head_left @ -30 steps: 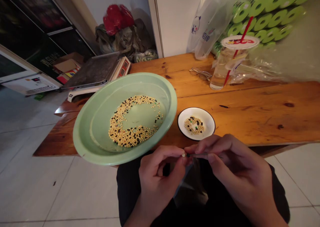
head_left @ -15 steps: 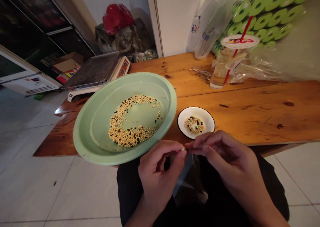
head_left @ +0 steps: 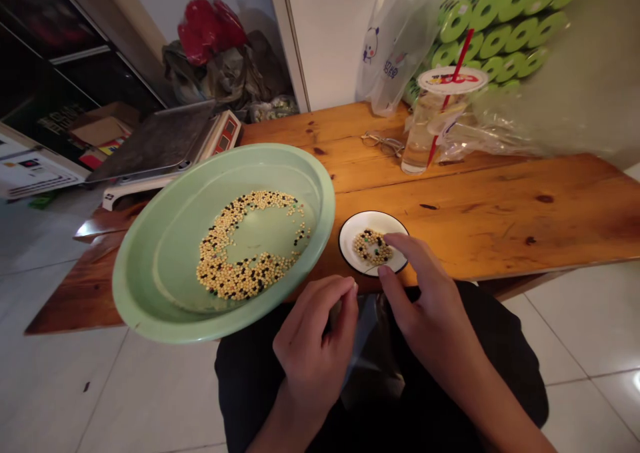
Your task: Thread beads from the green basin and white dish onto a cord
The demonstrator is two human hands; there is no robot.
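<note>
My left hand (head_left: 317, 340) is closed in a pinch in front of the table edge. A tiny pale bead shows at its fingertips. My right hand (head_left: 425, 286) reaches over a small white dish (head_left: 347, 256) with a dark rim. Its thumb and index finger are apart, with the index tip beside the beads (head_left: 365, 246) in the dish. Those beads are cream, black and a few green, lying in a ring. A thin dark line, perhaps a thread, crosses the dish's near side. To the left stands a big green basin (head_left: 165, 240) holding many more beads (head_left: 235, 273).
Behind the basin is a weighing scale (head_left: 160, 140). A lidded plastic cup (head_left: 417, 140) with a red straw stands at the back, beside eyeglasses (head_left: 385, 144). Plastic-wrapped green rolls (head_left: 495, 40) are behind it on the wooden table (head_left: 500, 206).
My right hand has left the left fingertips, moved up to the dish and parted its thumb and index finger. The left hand stays pinched. The whole view has shifted slightly.
</note>
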